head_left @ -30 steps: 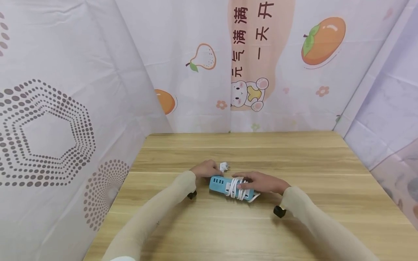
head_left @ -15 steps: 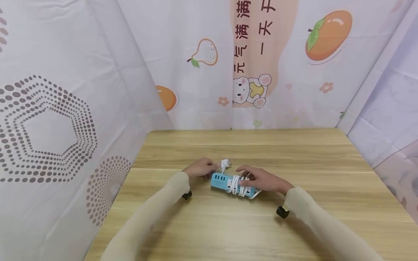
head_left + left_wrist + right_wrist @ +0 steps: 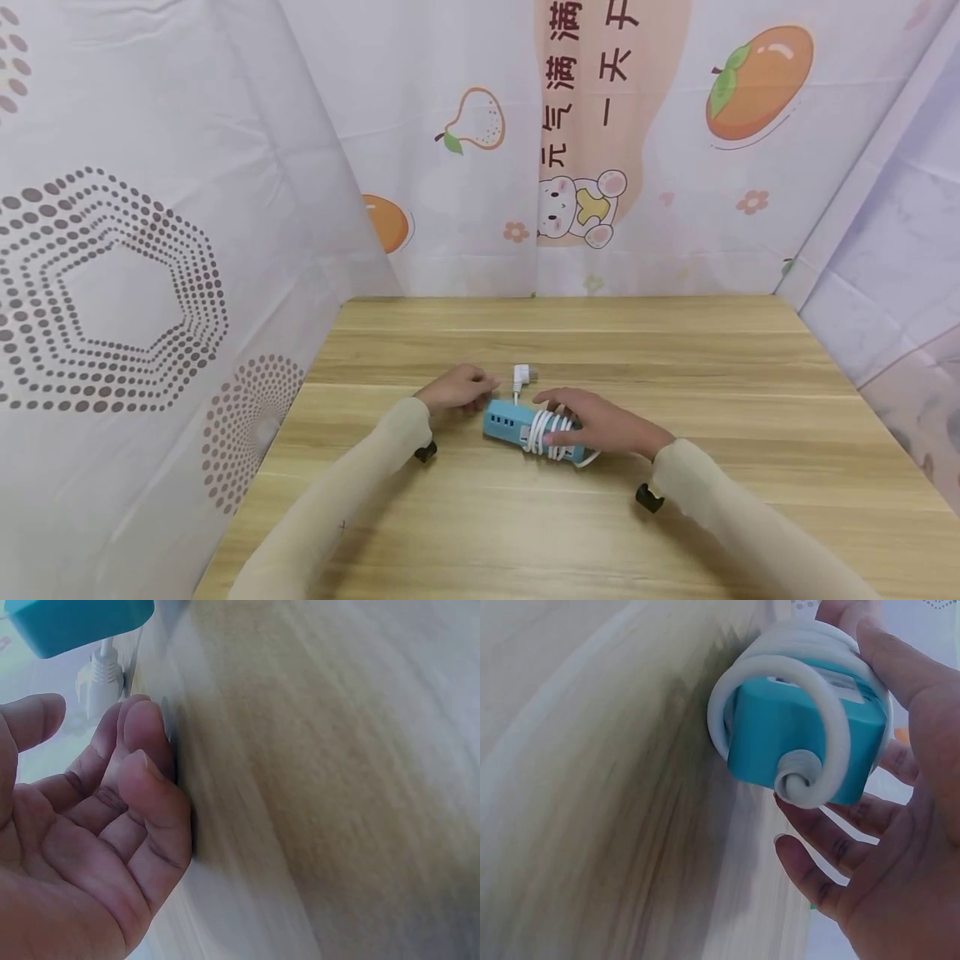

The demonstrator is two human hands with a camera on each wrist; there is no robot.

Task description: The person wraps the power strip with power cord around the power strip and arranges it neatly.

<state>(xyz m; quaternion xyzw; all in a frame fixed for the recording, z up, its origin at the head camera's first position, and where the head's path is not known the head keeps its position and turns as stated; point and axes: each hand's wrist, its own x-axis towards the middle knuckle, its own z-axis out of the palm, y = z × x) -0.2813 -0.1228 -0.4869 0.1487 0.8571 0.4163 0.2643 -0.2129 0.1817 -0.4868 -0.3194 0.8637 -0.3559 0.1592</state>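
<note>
A blue power strip [image 3: 504, 421] with a white cord [image 3: 538, 432] wound round its right half lies on the table in the head view. My right hand [image 3: 611, 423] spans the wound part, thumb on the coils and fingers round the far side. The right wrist view shows the strip's end face [image 3: 780, 742], where the cord [image 3: 832, 727] comes out in a loop. Beyond the strip's left end lies the white plug [image 3: 521, 375], prongs toward the right. My left hand [image 3: 456, 387], fingers loosely bent and holding nothing, rests just left of the strip; its palm [image 3: 82, 855] shows in the left wrist view.
The wood-grain table [image 3: 480, 525] reaches back to a printed curtain [image 3: 465, 217]. Another curtain [image 3: 142, 292] with dotted patterns hangs along the left side. Black wrist mounts [image 3: 649, 497] sit below both sleeves.
My left hand has drawn back to the left, away from the plug and the strip's end. The plug has turned to lie pointing right. My right hand has stayed at the strip.
</note>
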